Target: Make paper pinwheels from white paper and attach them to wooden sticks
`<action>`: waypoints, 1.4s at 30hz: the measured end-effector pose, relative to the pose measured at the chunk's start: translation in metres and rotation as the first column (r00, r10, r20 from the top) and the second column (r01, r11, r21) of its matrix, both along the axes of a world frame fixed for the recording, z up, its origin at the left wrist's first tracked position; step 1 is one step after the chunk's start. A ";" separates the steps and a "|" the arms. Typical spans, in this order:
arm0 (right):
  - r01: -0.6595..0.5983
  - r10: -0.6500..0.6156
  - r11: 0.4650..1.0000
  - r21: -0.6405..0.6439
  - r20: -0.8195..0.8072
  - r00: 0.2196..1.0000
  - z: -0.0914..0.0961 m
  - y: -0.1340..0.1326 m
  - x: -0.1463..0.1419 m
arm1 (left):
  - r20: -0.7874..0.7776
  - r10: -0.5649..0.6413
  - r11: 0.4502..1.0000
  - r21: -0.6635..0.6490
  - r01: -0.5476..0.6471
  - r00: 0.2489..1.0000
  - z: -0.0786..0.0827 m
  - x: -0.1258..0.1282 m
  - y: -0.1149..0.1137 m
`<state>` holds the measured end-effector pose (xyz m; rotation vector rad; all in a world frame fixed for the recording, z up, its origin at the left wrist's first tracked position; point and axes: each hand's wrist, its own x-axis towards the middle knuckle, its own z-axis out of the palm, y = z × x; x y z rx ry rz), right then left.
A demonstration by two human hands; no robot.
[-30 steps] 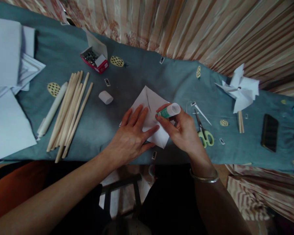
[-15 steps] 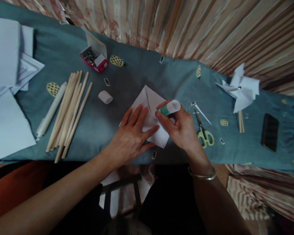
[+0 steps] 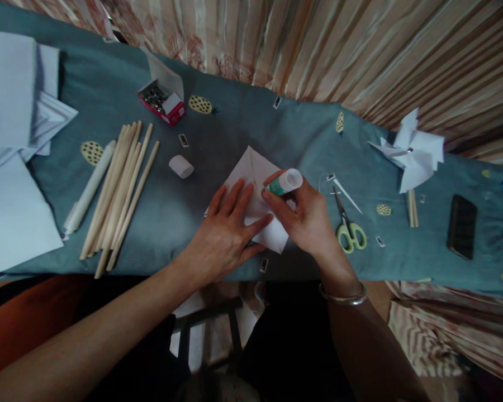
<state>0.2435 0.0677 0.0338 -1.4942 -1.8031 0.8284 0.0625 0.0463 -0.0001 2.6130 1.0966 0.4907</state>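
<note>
A square of white paper [image 3: 272,233] with cut or fold lines lies on the table in front of me. My left hand [image 3: 222,237] rests flat on its left part, fingers spread. In my right hand [image 3: 308,215] is a glue stick [image 3: 281,183], tilted with its white base up and its lower end at the paper. The hand hides the glue tip. A white glue cap [image 3: 181,166] lies on its side to the left of the paper. Scissors with green handles [image 3: 350,234] are just right of my right hand.
Wooden sticks [image 3: 119,192] and a white pen-like tube [image 3: 88,190] lie left. Beyond them are white papers [image 3: 8,89] and a red box of small metal pins [image 3: 161,103]. A paper pinwheel [image 3: 411,149] and a phone [image 3: 461,226] lie right.
My right hand has shifted slightly left with the glue stick along the paper. My left hand stays in place on the sheet.
</note>
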 end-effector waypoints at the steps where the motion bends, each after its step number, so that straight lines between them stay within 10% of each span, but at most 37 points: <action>1: -0.002 0.002 1.000 -0.004 0.002 1.000 0.000 0.000 0.000 | 0.001 0.001 1.000 0.001 -0.001 1.000 0.000 0.000 0.000; 23: 0.107 -0.224 0.967 -0.231 -0.569 0.791 0.001 0.016 0.036 | -0.019 -0.018 1.000 -0.011 0.018 1.000 0.004 -0.003 0.002; 36: 0.033 -0.266 0.957 -0.290 -0.820 0.507 0.000 0.015 0.035 | 0.010 -0.033 0.987 0.156 0.031 0.999 0.015 -0.011 0.000; 42: -0.110 -0.377 0.909 -0.401 -0.906 0.192 0.005 0.014 0.036 | 0.164 0.065 0.952 0.287 -0.111 0.984 0.027 -0.044 0.021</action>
